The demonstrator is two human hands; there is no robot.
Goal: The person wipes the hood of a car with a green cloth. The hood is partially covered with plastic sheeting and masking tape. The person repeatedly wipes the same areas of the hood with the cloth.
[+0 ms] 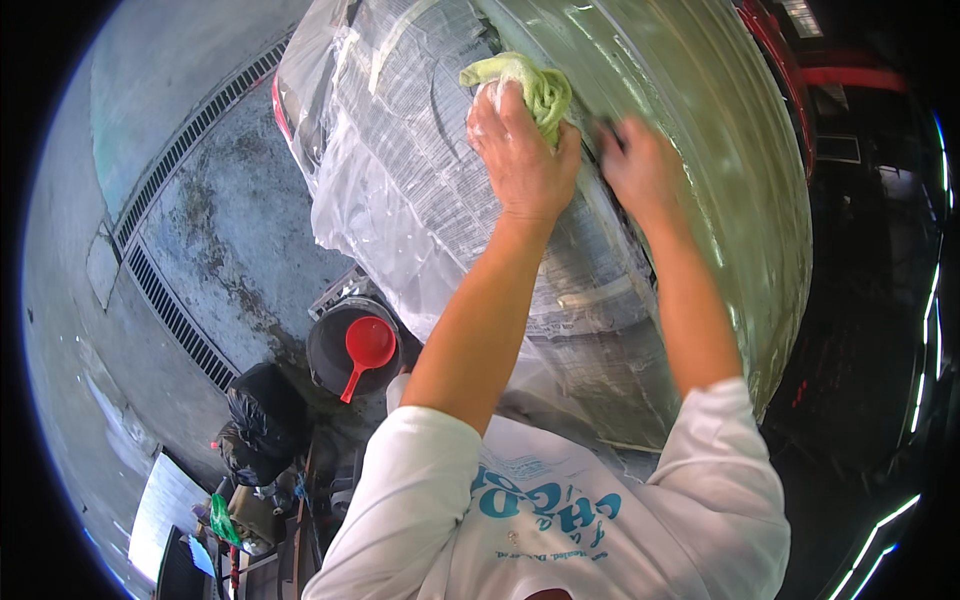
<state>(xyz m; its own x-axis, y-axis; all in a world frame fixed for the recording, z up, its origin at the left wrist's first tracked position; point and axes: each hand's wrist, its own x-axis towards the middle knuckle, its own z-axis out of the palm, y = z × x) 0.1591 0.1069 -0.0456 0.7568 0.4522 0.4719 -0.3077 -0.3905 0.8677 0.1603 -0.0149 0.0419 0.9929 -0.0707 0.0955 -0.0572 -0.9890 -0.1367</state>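
Note:
My left hand [525, 165] is closed round a bunched yellow-green cloth [545, 92], with white suds on the fingers. It rests over a paper-covered area of what looks like a car body. Just to its right, my right hand [643, 172] is curled and blurred by motion at the edge of a wet, greenish panel [690, 130]. A small dark shape shows at its fingertips, too smeared to name. Newspaper sheets [425, 130] held with strips of tape cover the surface on the left. Clear plastic sheeting [370, 215] hangs from their outer side.
On the floor to the lower left, a red dipper [371, 342] lies in a dark bucket [328, 350]. A black plastic bag [268, 405] and assorted items stand beyond it. A drain grate [175, 310] crosses the concrete floor [240, 220]. Red bodywork [850, 77] shows at the far right.

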